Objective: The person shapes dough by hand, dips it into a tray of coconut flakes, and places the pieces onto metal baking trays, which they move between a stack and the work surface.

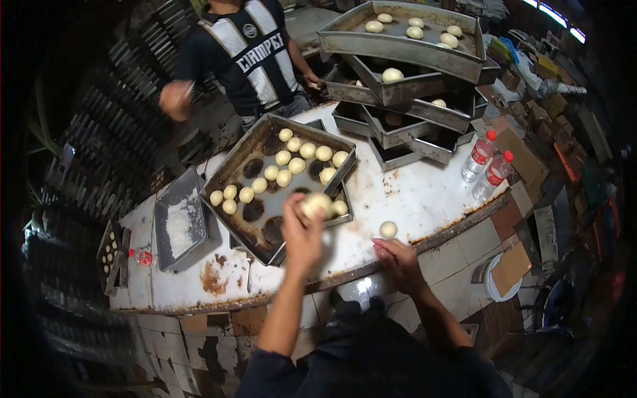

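My left hand (302, 235) is raised over the near right corner of a metal baking tray (232, 229), its fingers closed around a pale dough ball (315, 206), slightly blurred. Round dough balls (283, 158) sit in that tray, mostly towards its far and right sides, on a stained bottom. Another dough ball (388, 230) lies on the white tabletop (371, 192). Just short of it is my right hand (399, 260), with fingers partly stretched and nothing seen in them; whether a fingertip touches the ball I cannot tell.
Stacked metal trays (424, 99) rise at the back right. Two red-capped bottles (479, 159) stand by the right edge. A grey bin (202, 229) of white powder and a spoon (249, 273) are at left. Across the table stands a person (259, 60).
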Demonstrator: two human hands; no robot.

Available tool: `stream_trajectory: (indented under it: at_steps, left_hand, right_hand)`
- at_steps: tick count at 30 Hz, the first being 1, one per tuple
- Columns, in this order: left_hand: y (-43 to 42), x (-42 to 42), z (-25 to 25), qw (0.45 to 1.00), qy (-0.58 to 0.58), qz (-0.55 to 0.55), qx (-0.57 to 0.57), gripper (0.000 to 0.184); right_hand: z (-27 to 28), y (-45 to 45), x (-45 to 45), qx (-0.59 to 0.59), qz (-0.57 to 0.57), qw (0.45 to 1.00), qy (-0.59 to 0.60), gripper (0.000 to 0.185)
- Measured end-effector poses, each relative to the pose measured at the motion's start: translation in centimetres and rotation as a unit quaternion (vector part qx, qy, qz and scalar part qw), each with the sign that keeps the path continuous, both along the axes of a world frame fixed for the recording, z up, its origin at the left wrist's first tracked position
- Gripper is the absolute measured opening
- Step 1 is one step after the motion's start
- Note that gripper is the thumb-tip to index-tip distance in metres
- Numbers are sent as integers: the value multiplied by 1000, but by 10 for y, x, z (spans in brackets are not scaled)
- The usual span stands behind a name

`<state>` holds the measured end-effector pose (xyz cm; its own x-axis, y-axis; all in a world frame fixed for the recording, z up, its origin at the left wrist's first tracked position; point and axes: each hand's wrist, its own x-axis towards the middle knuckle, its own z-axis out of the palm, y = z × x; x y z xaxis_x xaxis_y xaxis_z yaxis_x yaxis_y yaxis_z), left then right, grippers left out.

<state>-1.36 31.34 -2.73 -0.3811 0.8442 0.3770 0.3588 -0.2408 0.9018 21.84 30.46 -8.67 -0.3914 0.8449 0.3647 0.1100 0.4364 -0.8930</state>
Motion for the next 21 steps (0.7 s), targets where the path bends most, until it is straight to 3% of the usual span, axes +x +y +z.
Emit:
stream_trajectory:
  at_steps: [1,2,3,5,7,8,9,10,11,13,15,16,17,18,19,21]
  left_hand:
    - [-20,12,-8,991,130,-12,-13,56]
    - [-42,30,2,988,117,-88,-41,69]
    - [-59,38,-2,979,74,-175,-75,79]
    - [-83,41,9,966,168,-189,-44,84]
    - [-111,31,24,981,84,-161,-72,77]
    - [-122,16,11,970,-62,-206,-115,72]
    - [-132,0,-6,934,-207,-247,-156,67]
    - [-144,-11,-13,924,-270,-242,-119,52]
    - [-157,-20,-15,925,-271,-241,-113,52]
    - [-187,-43,-12,942,-314,-107,-57,41]
    - [-219,-70,-8,962,-263,-62,-44,32]
    - [-236,-74,-1,977,-211,13,6,31]
    - [-255,-80,1,982,-156,90,53,31]
    - [-273,-91,-6,990,-95,84,59,31]
    - [-288,-107,-19,992,-47,73,87,50]
    - [-322,-123,-14,963,-226,37,142,82]
  right_hand:
    - [-9,-3,-6,-104,30,993,56,33]
    - [-24,-9,-15,-273,73,949,141,41]
    - [-2,-10,-17,-362,151,904,171,42]
    - [37,-25,-29,-402,103,896,155,37]
    - [40,-38,-45,-336,105,909,225,33]
    - [50,-42,-54,-139,100,975,142,36]
    - [62,-49,-62,64,91,992,51,41]
    - [71,-60,-73,127,147,981,-1,49]
    - [83,-73,-89,165,166,972,-28,48]
    - [93,-100,-121,147,173,974,28,47]
    - [95,-124,-162,130,132,979,86,43]
    - [94,-140,-184,104,87,981,141,39]
    - [89,-156,-206,97,96,980,146,39]
    - [79,-173,-229,68,109,981,143,31]
    - [73,-195,-251,34,125,982,138,26]
    - [74,-230,-294,48,46,982,178,15]
